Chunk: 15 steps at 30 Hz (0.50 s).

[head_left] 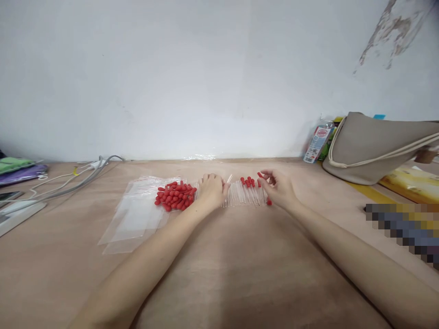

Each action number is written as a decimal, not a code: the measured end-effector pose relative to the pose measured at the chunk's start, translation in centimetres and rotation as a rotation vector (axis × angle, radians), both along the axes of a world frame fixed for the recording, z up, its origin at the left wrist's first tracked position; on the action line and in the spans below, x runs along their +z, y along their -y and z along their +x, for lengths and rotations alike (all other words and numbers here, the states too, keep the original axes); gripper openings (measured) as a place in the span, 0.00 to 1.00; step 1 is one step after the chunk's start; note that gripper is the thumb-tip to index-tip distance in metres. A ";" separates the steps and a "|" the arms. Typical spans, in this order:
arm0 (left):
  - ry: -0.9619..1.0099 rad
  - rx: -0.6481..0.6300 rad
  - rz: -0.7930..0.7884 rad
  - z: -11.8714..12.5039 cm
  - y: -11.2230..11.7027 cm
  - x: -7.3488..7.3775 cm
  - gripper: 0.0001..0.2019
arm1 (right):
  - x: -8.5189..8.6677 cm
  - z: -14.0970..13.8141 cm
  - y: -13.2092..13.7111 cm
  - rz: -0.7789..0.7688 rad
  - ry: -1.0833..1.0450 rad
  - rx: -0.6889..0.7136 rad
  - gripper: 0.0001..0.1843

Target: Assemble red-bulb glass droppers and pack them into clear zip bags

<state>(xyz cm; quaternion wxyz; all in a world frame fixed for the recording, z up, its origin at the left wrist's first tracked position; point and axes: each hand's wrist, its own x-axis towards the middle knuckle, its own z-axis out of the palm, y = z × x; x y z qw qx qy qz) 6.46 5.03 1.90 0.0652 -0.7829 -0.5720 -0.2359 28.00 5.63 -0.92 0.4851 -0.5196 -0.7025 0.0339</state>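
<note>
My left hand [211, 189] is closed, with a clear glass dropper tube [229, 178] sticking up between its thumb and fingers. Pinched in the fingertips of my right hand [279, 188] is a red rubber dropper bulb [259, 174]. Between the hands lies a row of clear dropper tubes [236, 194]; several at its right end carry red bulbs [249, 182]. One more red bulb [269, 202] rests just below my right fingers. To the left of my left hand is a heap of loose red bulbs [174, 196], partly on clear plastic bags [132, 219].
Grey and white cables [85, 178] run across the left side, by a green and purple package [20, 171]. At right stand a labelled bottle [318, 141] and a taupe drawstring bag [370, 148], with a yellow packet [411, 183] before it. A wall rises behind the brown table [240, 274].
</note>
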 end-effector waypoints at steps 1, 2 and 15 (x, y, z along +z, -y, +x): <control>-0.003 -0.077 0.028 -0.5 0.6 -0.1 0.11 | -0.5 -0.8 0.5 0.061 -0.001 0.036 0.16; -0.009 -0.164 0.053 -1.1 1.2 -0.4 0.10 | -0.9 -1.7 1.1 0.109 0.006 0.080 0.14; 0.075 -0.511 0.135 -4.4 4.7 -3.5 0.06 | -2.3 -4.3 5.6 -0.010 0.144 0.378 0.06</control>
